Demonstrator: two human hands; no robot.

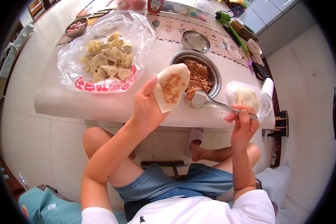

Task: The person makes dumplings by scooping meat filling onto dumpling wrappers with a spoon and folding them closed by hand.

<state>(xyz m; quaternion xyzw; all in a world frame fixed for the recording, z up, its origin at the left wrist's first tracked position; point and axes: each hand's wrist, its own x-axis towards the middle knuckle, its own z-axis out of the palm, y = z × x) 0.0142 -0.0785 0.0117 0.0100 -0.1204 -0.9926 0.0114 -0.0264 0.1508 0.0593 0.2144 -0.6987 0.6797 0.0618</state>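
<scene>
On my left hand rests a pale wonton wrapper, held up in front of the bowl, with a thin smear of meat filling across its middle. My right hand grips the handle of a metal spoon. Some filling clings to the spoon's tip, at the near rim of a steel bowl. Inside that bowl is a mass of brown minced meat, partly hidden by the wrapper. Beside my right hand, a stack of wrappers lies in a clear plastic bag.
A plastic bag of folded wontons spreads over the table's left side. Behind the meat bowl stands a smaller metal bowl. A bowl of pink meat, a red Heinz bottle and a green-handled tool are farther back.
</scene>
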